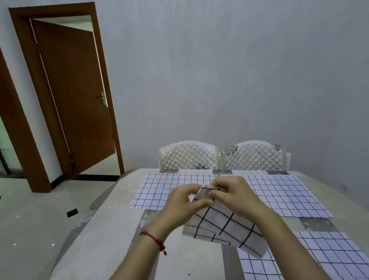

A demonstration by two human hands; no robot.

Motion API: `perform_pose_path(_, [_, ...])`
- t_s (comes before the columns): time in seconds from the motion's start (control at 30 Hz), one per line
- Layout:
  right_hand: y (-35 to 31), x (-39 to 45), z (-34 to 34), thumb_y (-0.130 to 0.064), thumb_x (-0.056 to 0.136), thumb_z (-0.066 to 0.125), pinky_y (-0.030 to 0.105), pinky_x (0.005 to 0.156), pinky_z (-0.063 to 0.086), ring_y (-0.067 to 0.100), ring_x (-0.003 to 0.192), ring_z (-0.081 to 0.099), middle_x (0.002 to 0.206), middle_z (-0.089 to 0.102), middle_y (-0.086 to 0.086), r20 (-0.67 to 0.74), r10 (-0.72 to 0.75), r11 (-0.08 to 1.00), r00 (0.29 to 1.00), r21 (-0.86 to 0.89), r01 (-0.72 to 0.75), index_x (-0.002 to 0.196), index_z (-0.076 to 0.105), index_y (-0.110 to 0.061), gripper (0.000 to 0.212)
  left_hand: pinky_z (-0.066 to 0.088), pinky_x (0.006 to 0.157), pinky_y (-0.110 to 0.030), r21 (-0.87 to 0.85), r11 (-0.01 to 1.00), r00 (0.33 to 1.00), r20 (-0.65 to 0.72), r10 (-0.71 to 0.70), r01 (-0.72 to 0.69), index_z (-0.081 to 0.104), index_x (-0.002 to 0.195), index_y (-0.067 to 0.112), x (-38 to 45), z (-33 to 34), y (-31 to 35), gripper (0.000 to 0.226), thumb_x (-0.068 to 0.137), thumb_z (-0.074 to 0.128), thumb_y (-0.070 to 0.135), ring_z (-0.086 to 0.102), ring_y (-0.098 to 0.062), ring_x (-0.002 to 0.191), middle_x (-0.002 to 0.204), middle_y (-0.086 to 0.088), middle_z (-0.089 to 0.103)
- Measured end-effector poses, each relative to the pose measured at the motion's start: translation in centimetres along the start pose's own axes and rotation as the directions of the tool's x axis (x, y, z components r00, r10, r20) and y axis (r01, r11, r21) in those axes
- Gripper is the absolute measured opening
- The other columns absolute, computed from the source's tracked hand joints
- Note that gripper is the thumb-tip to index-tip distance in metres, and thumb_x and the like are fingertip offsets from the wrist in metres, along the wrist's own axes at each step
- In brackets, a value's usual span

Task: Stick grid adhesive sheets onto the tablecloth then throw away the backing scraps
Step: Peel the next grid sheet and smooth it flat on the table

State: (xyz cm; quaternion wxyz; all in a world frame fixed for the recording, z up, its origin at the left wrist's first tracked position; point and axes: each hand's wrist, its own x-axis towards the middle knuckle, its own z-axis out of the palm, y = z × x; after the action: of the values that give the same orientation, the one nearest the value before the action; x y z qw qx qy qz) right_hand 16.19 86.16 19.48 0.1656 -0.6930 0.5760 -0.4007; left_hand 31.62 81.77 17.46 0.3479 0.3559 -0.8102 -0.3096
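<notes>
Both hands meet above the middle of the table [82,264]. The left hand [184,201] and the right hand [229,192] pinch the far corner of a grid sheet [224,230], fingers curled tight on its edge — the sheet droops toward the person, lifted off the tablecloth [109,221]. Other grid sheets lie flat on the cloth: one far left [159,189], one at right [288,194], one near right [314,261]. A red string bracelet [153,237] circles the left wrist. Two quilted chairs [187,155] stand beyond the table — a brown door [76,97] hangs ajar.
</notes>
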Motion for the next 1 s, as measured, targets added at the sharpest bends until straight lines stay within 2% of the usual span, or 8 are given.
perform_pose_path(0.07, [0.1,-0.2,-0.1,-0.019,0.077,0.068,0.013,0.055,0.035,0.001,0.056,0.047,0.05,0.055,-0.018,-0.004,0.014,0.999,1.0,0.037,-0.013,0.059,0.063,-0.021,0.019,0.031,0.054,-0.019,-0.088,0.996,1.0,-0.025,-0.008,0.006,0.058,0.058,0.018,0.2,0.8,-0.3,0.022,0.075,0.071,0.023,0.039,-0.002,0.055,0.055,0.003,0.048])
perform_pose_path(0.17, [1.1,-0.8,-0.7,-0.022,0.073,0.073,0.01,0.056,0.037,-0.001,0.056,0.048,0.053,0.057,-0.014,-0.047,0.082,0.992,0.996,0.1,-0.077,0.064,0.065,-0.016,0.014,0.031,0.056,-0.026,-0.225,0.973,0.991,-0.111,-0.073,0.046,0.055,0.054,0.007,0.4,0.8,-0.8,0.031,0.078,0.068,0.02,0.037,-0.011,0.056,0.056,-0.004,0.041])
perform_pose_path(0.3, [2.7,-1.8,-1.9,-0.019,0.072,0.073,0.012,0.05,0.033,-0.001,0.051,0.044,0.049,0.051,-0.012,-0.054,0.223,0.967,0.973,0.137,-0.214,0.053,0.059,-0.02,0.024,0.024,0.047,-0.016,-0.325,0.943,0.944,-0.283,-0.168,0.07,0.039,0.04,0.02,0.8,-0.3,-1.6,0.049,0.079,0.067,0.01,0.028,-0.003,0.046,0.043,0.012,0.032])
perform_pose_path(0.4, [3.6,-2.4,-2.4,-0.017,0.078,0.069,0.018,0.055,0.035,0.007,0.055,0.045,0.055,0.053,-0.006,-0.045,0.271,0.941,0.962,0.221,-0.255,0.057,0.063,-0.011,0.023,0.026,0.046,-0.015,-0.325,0.944,0.918,-0.354,-0.177,0.057,0.047,0.047,0.019,0.7,-1.2,-1.9,0.039,0.079,0.067,0.013,0.031,-0.003,0.047,0.047,0.012,0.036])
perform_pose_path(0.53, [3.8,-2.4,-2.4,-0.012,0.082,0.065,0.032,0.069,0.047,0.02,0.071,0.056,0.075,0.062,0.015,-0.076,0.28,0.907,0.957,0.349,-0.238,0.074,0.069,0.0,0.015,0.037,0.057,-0.024,-0.372,0.927,0.903,-0.383,-0.196,0.044,0.063,0.063,0.0,0.4,-1.8,-2.1,0.023,0.081,0.065,0.014,0.044,-0.009,0.059,0.059,-0.002,0.051])
perform_pose_path(0.77, [3.6,-1.4,-1.6,-0.012,0.075,0.072,0.032,0.066,0.043,0.02,0.068,0.05,0.069,0.055,0.014,-0.22,0.342,0.863,0.913,0.457,-0.213,0.068,0.059,0.011,0.028,0.046,0.067,-0.032,-0.392,0.918,0.888,-0.401,-0.226,0.057,0.069,0.078,-0.002,-0.1,-2.2,-1.9,0.017,0.081,0.065,0.015,0.057,-0.017,0.068,0.073,-0.013,0.064])
perform_pose_path(0.87, [3.2,-1.1,-1.6,-0.013,0.073,0.074,0.032,0.065,0.041,0.021,0.066,0.047,0.067,0.052,0.014,-0.218,0.338,0.864,0.915,0.458,-0.21,0.063,0.058,0.004,0.025,0.049,0.066,-0.025,-0.397,0.914,0.884,-0.396,-0.25,0.08,0.071,0.075,0.011,-0.2,-2.4,-2.1,0.008,0.08,0.066,0.014,0.061,-0.008,0.065,0.072,-0.007,0.069])
perform_pose_path(1.0, [3.0,-0.8,-1.5,-0.017,0.07,0.077,0.032,0.063,0.037,0.02,0.065,0.043,0.066,0.045,0.012,-0.215,0.332,0.865,0.919,0.458,-0.205,0.061,0.048,-0.006,0.032,0.044,0.067,-0.036,-0.385,0.918,0.882,-0.396,-0.254,0.092,0.064,0.074,-0.006,-0.3,-2.7,-2.8,0.026,0.079,0.068,0.02,0.053,-0.021,0.067,0.069,-0.023,0.06])
